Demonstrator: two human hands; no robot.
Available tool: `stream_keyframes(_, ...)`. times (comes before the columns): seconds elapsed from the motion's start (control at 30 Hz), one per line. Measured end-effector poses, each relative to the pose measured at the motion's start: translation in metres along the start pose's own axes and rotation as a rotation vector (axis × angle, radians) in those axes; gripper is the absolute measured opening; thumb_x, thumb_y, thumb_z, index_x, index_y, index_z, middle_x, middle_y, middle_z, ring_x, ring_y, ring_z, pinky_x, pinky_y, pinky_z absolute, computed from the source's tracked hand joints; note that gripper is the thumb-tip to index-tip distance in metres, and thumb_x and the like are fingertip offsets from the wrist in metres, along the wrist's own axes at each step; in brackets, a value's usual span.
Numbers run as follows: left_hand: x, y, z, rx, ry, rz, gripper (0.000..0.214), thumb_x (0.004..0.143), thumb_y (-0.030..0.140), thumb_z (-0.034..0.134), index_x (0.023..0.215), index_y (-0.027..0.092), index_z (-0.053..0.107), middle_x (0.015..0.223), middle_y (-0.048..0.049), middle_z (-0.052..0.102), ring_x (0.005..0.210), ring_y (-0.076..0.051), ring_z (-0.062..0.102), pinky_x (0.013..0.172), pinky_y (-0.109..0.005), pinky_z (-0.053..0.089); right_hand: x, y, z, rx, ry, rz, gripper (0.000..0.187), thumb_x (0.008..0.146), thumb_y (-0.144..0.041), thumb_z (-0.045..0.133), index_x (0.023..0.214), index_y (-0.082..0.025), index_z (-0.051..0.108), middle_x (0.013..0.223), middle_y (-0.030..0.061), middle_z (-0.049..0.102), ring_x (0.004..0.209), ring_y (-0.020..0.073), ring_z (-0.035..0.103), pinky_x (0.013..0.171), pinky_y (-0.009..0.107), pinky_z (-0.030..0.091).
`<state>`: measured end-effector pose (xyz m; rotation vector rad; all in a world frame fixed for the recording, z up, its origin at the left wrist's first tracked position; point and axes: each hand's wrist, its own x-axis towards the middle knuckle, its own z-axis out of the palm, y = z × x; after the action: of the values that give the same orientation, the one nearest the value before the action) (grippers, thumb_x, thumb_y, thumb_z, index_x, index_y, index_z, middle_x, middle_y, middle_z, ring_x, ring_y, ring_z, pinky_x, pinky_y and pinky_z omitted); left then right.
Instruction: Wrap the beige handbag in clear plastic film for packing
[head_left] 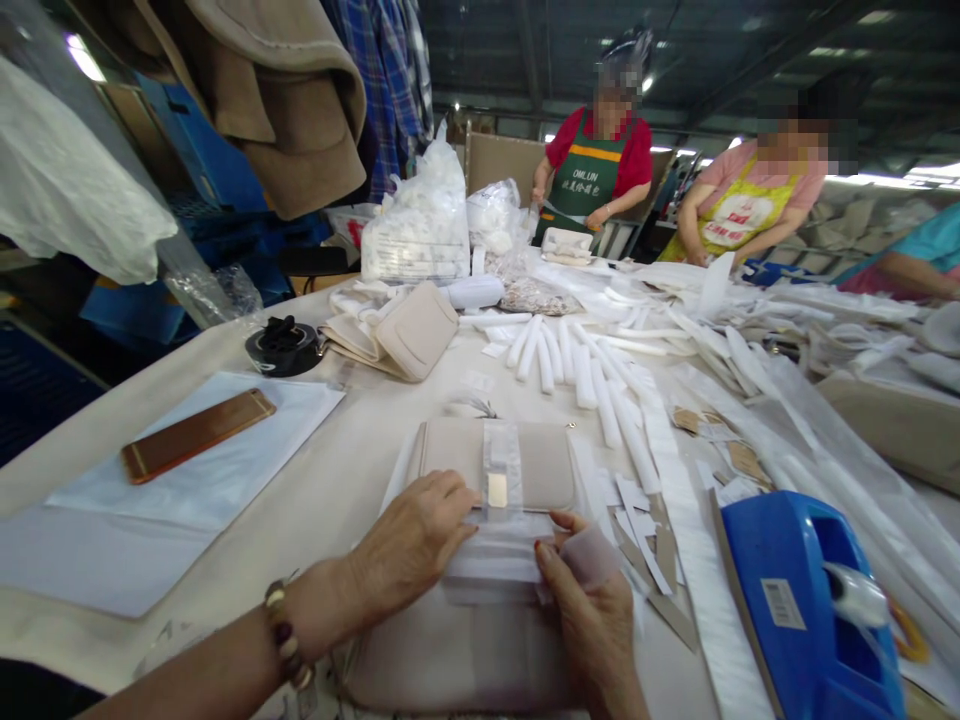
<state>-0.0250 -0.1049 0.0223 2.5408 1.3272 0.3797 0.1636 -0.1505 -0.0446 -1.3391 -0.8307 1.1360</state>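
Note:
A beige handbag (442, 455) lies on the table in front of me, its far part upward and its near flap (480, 650) spread toward me. Clear film and a small pale label cover its central clasp (496, 489). Across the bag's middle runs a translucent white wrapping sheet (502, 548). My left hand (412, 525), with a beaded bracelet on the wrist, is closed at the sheet's left edge, fingers bent over the bag. My right hand (589, 590) pinches the sheet's right side between thumb and fingers; a loose translucent piece (592, 553) sticks up there.
On the right stands a blue tape dispenser (795, 600). White padding rolls (585, 375) and paper scraps (652, 540) lie beyond my hands. Leftward are a phone (199, 435) on white sheets, a black strap coil (281, 345) and another beige bag (416, 330). Co-workers (596, 175) stand across the table.

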Motion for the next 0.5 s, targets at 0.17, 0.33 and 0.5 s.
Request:
stream_keyframes(0.17, 0.017, -0.005, -0.007, -0.046, -0.232, -0.053, 0.006, 0.082, 0.022, 0.061, 0.079, 0.017, 0.061, 0.084, 0.0002, 0.060, 0.080, -0.016, 0.057, 0.072, -0.025, 0.041, -0.001, 0.004, -0.001, 0.037, 0.018, -0.008, 0.047, 0.068, -0.042, 0.073, 0.106, -0.018, 0.057, 0.066, -0.0035, 0.062, 0.052, 0.0122, 0.054, 0.047, 0.023, 0.044)
stream_keyframes(0.33, 0.027, -0.002, -0.007, -0.051, -0.347, -0.013, 0.009, 0.080, 0.023, 0.062, 0.072, 0.019, 0.063, 0.076, 0.0018, 0.064, 0.075, -0.016, 0.059, 0.064, -0.024, 0.036, -0.003, 0.003, 0.001, 0.027, 0.018, -0.008, 0.045, 0.069, -0.041, 0.072, 0.105, -0.018, 0.058, 0.065, -0.0039, 0.059, 0.051, 0.0106, 0.051, 0.046, 0.021, 0.042)
stream_keyframes(0.5, 0.028, -0.002, 0.004, -0.066, -0.342, -0.042, 0.019, 0.082, 0.024, 0.061, 0.063, 0.018, 0.060, 0.062, 0.0026, 0.061, 0.064, -0.015, 0.057, 0.058, -0.024, 0.031, -0.003, 0.002, 0.001, -0.060, 0.018, -0.094, 0.040, 0.072, -0.043, 0.068, 0.103, -0.018, 0.059, 0.062, -0.0041, 0.056, 0.049, 0.0111, 0.050, 0.046, 0.022, 0.043)
